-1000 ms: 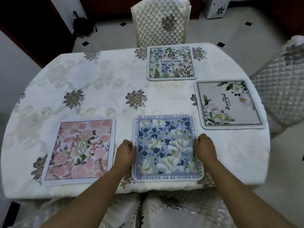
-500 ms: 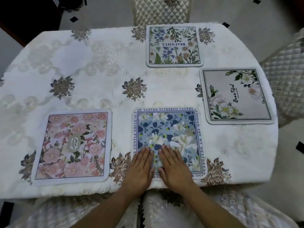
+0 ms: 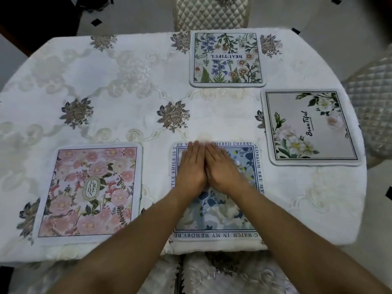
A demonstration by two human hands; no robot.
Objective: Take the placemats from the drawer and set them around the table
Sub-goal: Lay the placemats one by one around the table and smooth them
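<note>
Several square placemats lie flat on the white embroidered tablecloth. The blue floral placemat sits at the near edge in front of me. My left hand and my right hand rest palm-down on its far half, side by side and touching, fingers straight and together, holding nothing. A pink "Garden" placemat lies to the left. A green and blue "Beautiful" placemat lies at the far side. A grey placemat with white flowers lies at the right.
A quilted cream chair stands behind the far placemat, and another quilted chair at the right. A cushioned seat shows below the near table edge. The floor is pale tile with small black diamonds.
My hands left the blue placemat's side edges, came together flat at its near edge, then slid away from me toward its far edge. The view tilted down.
</note>
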